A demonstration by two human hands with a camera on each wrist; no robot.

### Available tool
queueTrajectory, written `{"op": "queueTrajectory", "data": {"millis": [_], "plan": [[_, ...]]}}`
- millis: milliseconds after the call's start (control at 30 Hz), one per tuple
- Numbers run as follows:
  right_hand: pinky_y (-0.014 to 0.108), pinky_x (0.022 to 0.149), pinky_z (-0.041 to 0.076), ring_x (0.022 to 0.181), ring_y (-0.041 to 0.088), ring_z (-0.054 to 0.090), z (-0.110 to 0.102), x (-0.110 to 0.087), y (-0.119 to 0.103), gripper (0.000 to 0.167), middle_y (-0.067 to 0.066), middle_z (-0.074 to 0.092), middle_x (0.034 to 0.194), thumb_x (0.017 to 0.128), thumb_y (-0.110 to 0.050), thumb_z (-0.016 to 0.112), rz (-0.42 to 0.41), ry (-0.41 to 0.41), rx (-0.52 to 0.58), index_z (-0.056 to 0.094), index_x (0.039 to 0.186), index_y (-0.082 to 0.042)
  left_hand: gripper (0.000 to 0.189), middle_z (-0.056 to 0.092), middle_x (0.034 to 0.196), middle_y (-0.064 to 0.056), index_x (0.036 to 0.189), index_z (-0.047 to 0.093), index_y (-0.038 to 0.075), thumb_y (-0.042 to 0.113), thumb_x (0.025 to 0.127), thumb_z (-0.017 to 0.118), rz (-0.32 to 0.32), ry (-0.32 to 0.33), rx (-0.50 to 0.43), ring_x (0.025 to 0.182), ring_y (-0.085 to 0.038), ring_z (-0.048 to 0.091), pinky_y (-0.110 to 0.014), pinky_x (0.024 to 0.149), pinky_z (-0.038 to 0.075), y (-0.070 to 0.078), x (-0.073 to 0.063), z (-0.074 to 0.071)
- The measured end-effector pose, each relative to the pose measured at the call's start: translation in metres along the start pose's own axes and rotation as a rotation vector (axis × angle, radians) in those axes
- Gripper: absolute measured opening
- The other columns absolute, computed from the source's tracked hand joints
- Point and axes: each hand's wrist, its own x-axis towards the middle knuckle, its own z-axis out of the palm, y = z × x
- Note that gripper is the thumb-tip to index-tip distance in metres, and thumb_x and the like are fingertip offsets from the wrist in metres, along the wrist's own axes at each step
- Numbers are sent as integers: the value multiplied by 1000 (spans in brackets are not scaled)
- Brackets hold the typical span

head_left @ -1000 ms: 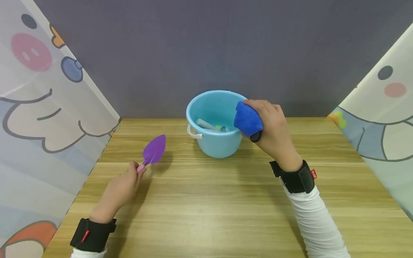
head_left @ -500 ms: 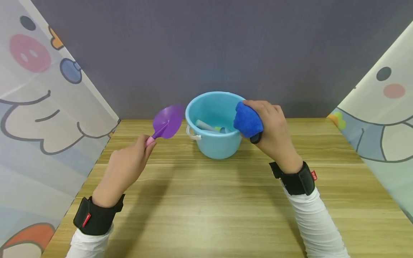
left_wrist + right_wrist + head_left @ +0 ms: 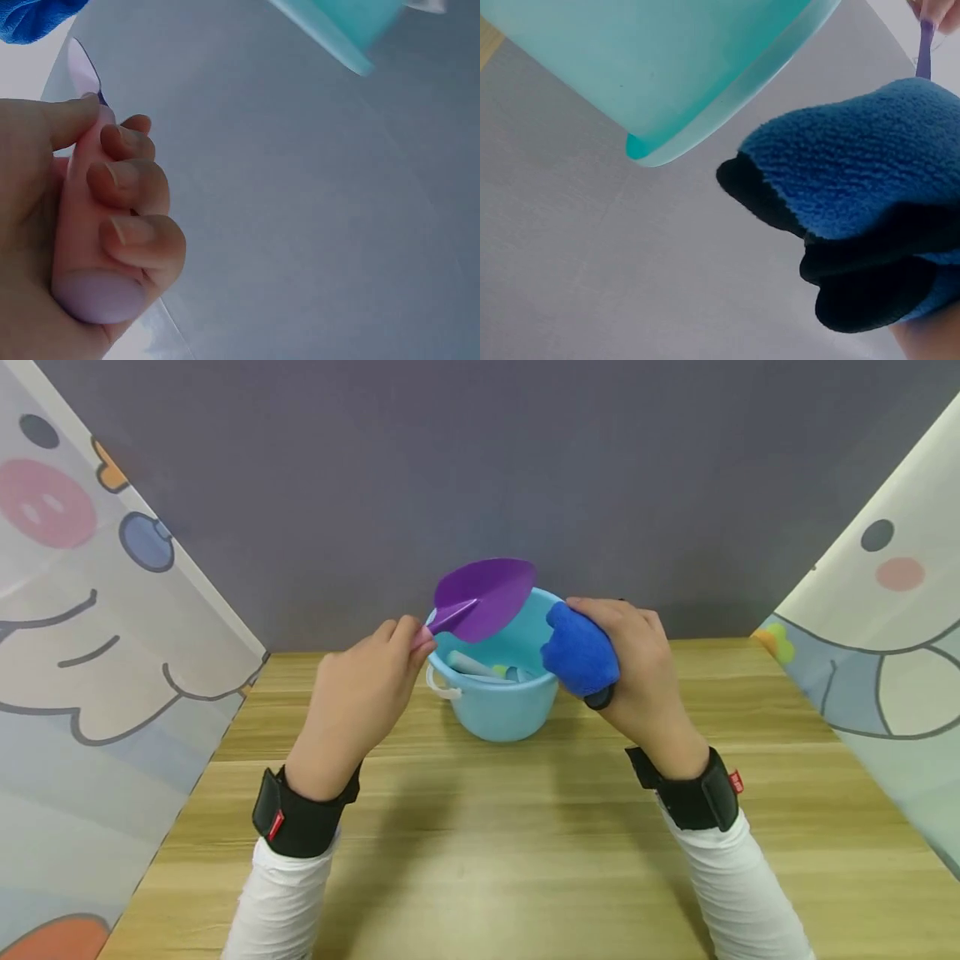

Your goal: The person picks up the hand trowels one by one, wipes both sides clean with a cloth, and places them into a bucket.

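My left hand [image 3: 360, 693] holds a purple trowel [image 3: 491, 597] by its pink handle [image 3: 88, 202], the fingers curled round it in the left wrist view. The blade hangs over the light-blue bucket [image 3: 502, 714], hiding part of its rim and inside. At the bucket's right rim, my right hand [image 3: 641, 672] grips a bunched blue terry cloth [image 3: 579, 652]. Its black edging [image 3: 870, 285] shows folded over in the right wrist view; that hand's fingers are mostly hidden there. Inside the bucket lie a pale grey-white stick-like thing [image 3: 471, 664] and a small green piece [image 3: 500, 671].
The bucket's white handle [image 3: 444, 687] hangs at its left side. It stands on a wood-grain table [image 3: 480, 843] near the dark grey back wall [image 3: 360, 485]. Cartoon-printed panels flank the table left [image 3: 90, 635] and right [image 3: 900, 610].
My left hand has lifted the trowel up and to the right, from low over the table's left side to above the bucket. The right hand with the cloth has stayed nearly still.
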Motion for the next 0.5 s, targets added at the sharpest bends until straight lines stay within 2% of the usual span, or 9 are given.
{"op": "queueTrajectory", "data": {"millis": [67,133,200,300,400,500], "plan": [[53,94,40,119,38,62,-1,-1,-3,79,17,68,128,64,-10,91,8,29,19,57,135,-8,32,49,69,-5,97,56,5,35,107,53,-4,12,-6,48,-20,46,-31,39,26,9,6,0],[50,97,41,118,39,61,-2,-1,-8,84,19,67,127,63,-7,91,14,45,42,50,137,-9,33,48,68,-5,98,57,5,37,107,52,-6,21,-6,47,-19,42,-31,40,25,17,11,0],[46,103,43,116,40,61,-2,-1,-12,86,23,66,126,68,-9,90,14,64,82,39,137,-5,34,46,68,-4,98,57,6,37,107,52,-1,29,0,46,-17,38,-30,41,23,24,15,1],[41,107,45,112,41,62,-1,0,-21,79,28,63,123,80,-26,86,11,124,155,30,130,0,33,45,68,-4,96,57,6,37,106,53,1,42,-1,45,-16,34,-29,41,21,31,16,2],[40,107,46,111,42,63,-1,1,-31,69,29,62,121,89,-43,76,-4,167,225,35,123,1,33,46,67,-4,93,56,6,37,105,56,7,68,-1,45,-16,35,-28,41,20,36,16,3],[42,106,46,116,40,61,-5,2,-40,63,28,57,126,89,-49,73,9,147,230,48,122,-2,32,47,67,-4,91,56,8,37,105,56,18,87,-1,44,-15,37,-28,40,21,44,15,5]]}}
